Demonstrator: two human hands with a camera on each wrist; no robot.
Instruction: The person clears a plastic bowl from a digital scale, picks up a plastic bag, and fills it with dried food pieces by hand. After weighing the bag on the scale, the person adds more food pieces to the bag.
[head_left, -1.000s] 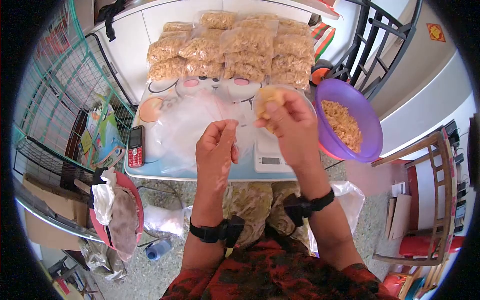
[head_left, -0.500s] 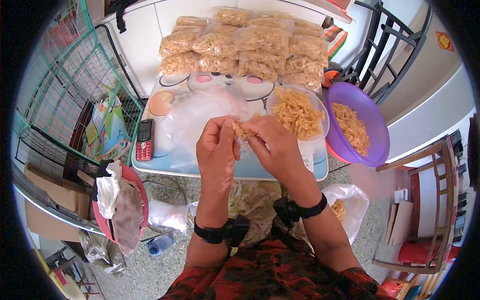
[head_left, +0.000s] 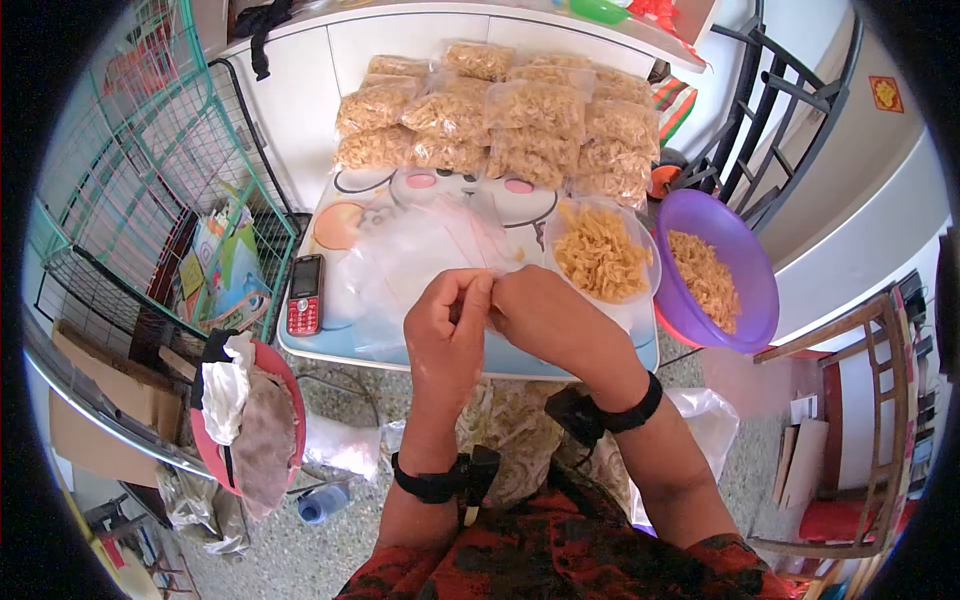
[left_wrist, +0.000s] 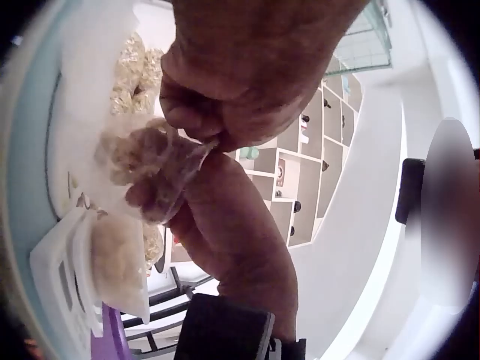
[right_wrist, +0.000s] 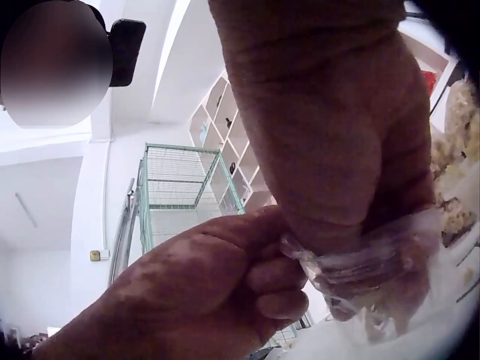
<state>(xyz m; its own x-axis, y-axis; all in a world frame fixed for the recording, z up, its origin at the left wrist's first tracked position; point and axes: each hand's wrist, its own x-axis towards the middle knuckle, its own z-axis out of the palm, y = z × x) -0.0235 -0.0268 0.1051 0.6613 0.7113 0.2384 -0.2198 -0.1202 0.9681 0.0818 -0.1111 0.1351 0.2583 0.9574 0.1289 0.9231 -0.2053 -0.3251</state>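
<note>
A small clear bag [left_wrist: 161, 169] is between the two hands, with tan dried pieces inside. My left hand [head_left: 447, 335] pinches the edge of its mouth between thumb and fingers. The fingers of my right hand [head_left: 560, 325] reach into the bag, seen through the plastic in both wrist views; whether they still hold pieces cannot be told. Right of the hands, a round clear container [head_left: 655, 268] holds yellowish dried strips [head_left: 603, 252]. Flat clear bags [head_left: 400, 262] lie left of and behind the hands.
Filled bags [head_left: 450, 117] are stacked along the table's back. A purple basin [head_left: 755, 290] with tan pieces stands at the right. A red phone [head_left: 305, 296] lies at the table's left edge. A wire cage [head_left: 235, 180] stands left; a pink basin [head_left: 297, 385] is below it.
The right hand moved left from the round container to the left hand, carrying pieces, and its fingers are now inside the small bag. The head view has shifted slightly.
</note>
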